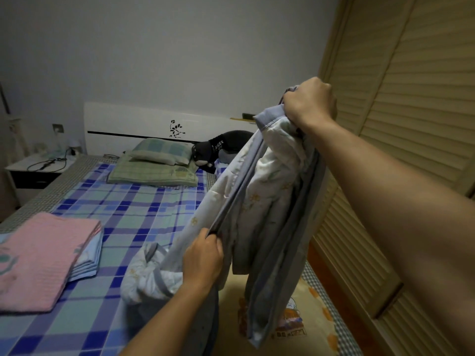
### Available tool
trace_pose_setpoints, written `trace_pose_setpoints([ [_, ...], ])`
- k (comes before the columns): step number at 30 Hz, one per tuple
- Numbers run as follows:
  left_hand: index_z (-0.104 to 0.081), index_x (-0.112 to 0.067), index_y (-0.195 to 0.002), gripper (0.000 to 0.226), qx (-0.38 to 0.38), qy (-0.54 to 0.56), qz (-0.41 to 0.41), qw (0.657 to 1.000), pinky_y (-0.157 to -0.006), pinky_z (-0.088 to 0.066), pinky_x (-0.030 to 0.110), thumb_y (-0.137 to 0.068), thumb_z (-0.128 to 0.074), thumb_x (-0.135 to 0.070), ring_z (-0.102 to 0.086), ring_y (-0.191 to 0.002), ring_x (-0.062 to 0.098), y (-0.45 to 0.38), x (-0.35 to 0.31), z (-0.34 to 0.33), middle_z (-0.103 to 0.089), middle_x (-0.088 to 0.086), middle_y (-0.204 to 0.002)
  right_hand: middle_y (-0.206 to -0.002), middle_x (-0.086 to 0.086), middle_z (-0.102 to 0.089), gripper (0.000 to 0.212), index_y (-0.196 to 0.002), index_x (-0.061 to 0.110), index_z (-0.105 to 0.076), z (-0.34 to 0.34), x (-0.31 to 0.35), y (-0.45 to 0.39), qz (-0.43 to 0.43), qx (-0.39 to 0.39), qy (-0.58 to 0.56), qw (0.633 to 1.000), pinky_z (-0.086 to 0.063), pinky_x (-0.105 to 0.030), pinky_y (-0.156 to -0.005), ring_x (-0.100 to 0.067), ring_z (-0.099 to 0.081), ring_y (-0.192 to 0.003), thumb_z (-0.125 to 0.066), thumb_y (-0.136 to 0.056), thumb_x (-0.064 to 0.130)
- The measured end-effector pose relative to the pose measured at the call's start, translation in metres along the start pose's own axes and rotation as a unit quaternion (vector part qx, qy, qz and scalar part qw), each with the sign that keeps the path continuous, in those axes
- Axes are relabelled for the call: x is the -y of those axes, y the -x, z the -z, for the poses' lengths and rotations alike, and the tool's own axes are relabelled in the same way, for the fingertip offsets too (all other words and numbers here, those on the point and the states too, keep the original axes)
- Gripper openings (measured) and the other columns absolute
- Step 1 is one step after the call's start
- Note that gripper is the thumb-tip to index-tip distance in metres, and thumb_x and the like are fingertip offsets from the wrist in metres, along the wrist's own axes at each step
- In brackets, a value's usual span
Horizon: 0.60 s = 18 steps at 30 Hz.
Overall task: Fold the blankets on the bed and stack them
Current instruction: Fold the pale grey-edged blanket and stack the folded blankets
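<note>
Both hands fold the floral blanket [259, 201]: right hand [307, 104] clenches its top at one o'clock, left hand [203, 255] pinches an edge; next, matching corners seems needed.

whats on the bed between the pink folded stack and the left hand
In the head view, only bare checked sheet, then the floral blanket's bunched end beside the left hand.

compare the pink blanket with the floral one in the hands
The pink blanket lies folded flat on the bed, on top of a stack; the floral blanket hangs bunched in the air with one end trailing on the bed. No hand touches the pink blanket; the right hand grips the floral blanket high up and the left hand grips an edge lower down. The pink one is nearly plain; the floral one is pale, blue-edged.
</note>
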<state>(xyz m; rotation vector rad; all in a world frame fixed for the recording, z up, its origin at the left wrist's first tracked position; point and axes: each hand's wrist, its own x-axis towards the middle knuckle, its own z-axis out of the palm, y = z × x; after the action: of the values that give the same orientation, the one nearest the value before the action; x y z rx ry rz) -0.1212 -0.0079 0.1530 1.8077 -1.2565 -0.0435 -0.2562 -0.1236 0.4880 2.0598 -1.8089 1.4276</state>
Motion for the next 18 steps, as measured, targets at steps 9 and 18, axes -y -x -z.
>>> trace_pose_setpoints([
  [9, -0.059, -0.021, -0.072, 0.037, -0.033, 0.157, -0.036, 0.986, -0.059, -0.047, 0.018, -0.102, -0.048, -0.039, -0.059, -0.070, 0.014, 0.045, 0.026, 0.068, -0.057, -0.004, -0.073, -0.120, -0.017, -0.067, 0.032, -0.111, 0.009, -0.070, -0.034, -0.034, 0.001, -0.020, -0.003, 0.031, 0.999, -0.049, -0.036, -0.084, -0.038, -0.062, -0.110, -0.050, -0.094, 0.028],
  [18, -0.073, -0.022, -0.081, 0.015, 0.078, 0.008, 0.004, 0.997, -0.065, -0.050, 0.026, -0.090, -0.069, -0.034, -0.057, -0.073, 0.002, 0.101, 0.090, 0.028, -0.057, -0.013, -0.090, -0.117, -0.009, -0.068, 0.029, -0.106, 0.017, -0.071, -0.055, -0.031, 0.008, -0.068, -0.026, -0.031, 0.997, -0.043, -0.032, -0.080, -0.032, -0.063, -0.109, -0.045, -0.095, 0.022],
])
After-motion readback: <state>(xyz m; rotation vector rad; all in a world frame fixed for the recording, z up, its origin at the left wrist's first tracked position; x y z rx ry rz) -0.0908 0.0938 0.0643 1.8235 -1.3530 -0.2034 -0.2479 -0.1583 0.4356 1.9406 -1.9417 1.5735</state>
